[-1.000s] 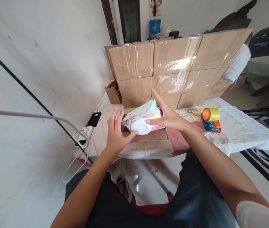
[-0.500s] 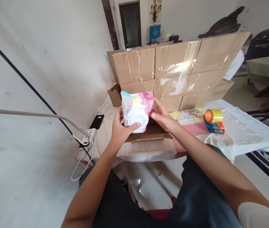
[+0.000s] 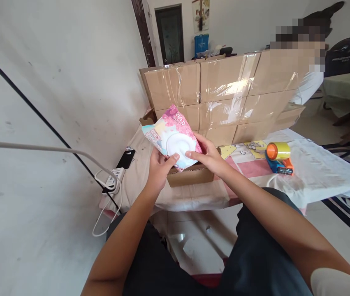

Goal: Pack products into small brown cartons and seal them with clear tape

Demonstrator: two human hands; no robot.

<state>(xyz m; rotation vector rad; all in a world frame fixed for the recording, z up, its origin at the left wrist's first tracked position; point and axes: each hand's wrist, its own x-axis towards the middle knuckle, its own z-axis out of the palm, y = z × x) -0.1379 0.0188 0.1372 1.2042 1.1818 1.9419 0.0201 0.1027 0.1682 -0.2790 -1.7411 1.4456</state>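
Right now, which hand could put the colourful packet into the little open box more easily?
Probably the right hand: it grips the packet directly above the open box. The left hand holds the outer side.

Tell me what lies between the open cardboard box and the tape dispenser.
In the head view, only the cartoon-printed table cover lies between the open cardboard box and the tape dispenser.

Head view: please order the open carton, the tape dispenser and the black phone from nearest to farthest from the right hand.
From the right hand:
1. Open carton, directly under the hand, at the table edge.
2. Tape dispenser, to the right on the white cloth.
3. Black phone, far to the left, near the wall.
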